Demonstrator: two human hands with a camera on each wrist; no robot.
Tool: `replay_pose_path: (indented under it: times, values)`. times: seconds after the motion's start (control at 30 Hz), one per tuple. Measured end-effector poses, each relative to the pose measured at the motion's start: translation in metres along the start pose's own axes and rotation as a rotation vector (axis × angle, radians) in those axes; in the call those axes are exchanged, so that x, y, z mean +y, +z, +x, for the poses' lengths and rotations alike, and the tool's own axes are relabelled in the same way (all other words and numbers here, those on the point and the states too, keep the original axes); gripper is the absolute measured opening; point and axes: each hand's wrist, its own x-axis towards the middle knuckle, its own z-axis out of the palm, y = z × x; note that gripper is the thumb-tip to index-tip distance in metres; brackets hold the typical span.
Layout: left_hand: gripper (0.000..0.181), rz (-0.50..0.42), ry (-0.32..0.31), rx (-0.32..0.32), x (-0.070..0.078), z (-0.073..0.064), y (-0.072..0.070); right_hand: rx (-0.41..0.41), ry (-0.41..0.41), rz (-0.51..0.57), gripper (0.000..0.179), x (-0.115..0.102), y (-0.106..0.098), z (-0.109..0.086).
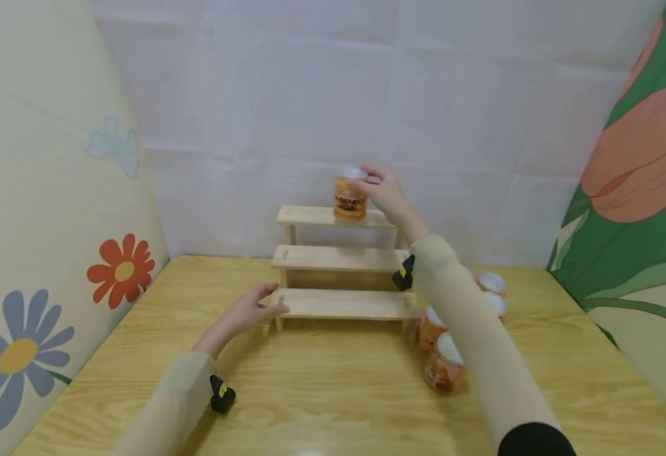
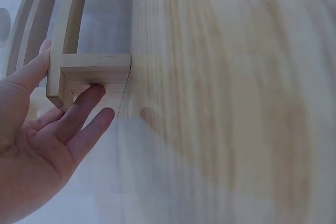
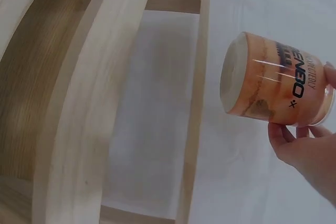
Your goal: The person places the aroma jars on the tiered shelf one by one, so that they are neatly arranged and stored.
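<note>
My right hand point(image 1: 385, 193) grips an orange-labelled jar point(image 1: 350, 201) with a white lid, fingers near its lid end. The jar is upright at the top step of a three-tier wooden display stand point(image 1: 347, 258). In the right wrist view, a small gap shows between the jar's base point(image 3: 234, 74) and the top plank point(image 3: 195, 103). My left hand point(image 1: 247, 311) holds the left end of the bottom step, thumb on one side and fingers point(image 2: 84, 109) on the other. The jar's far side is hidden.
Several similar jars with white lids point(image 1: 446, 364) stand on the wooden table point(image 1: 310, 386) right of the stand, partly hidden behind my right forearm. A white cloth point(image 1: 287, 82) hangs behind the stand. Flower-patterned panels point(image 1: 19, 209) flank the table.
</note>
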Motion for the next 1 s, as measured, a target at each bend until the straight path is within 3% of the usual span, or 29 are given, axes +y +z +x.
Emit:
replay_pose_path:
  times: [0.73, 1.0]
  values:
    - [0.077, -0.005, 0.011, -0.007, 0.008, -0.006, -0.001, -0.054, 0.013, 0.149, 0.065, 0.015, 0.034, 0.007]
    - [0.076, 0.014, 0.019, -0.005, 0.008, -0.006, 0.000, -0.031, 0.043, -0.014, 0.074, 0.019, 0.039, 0.001]
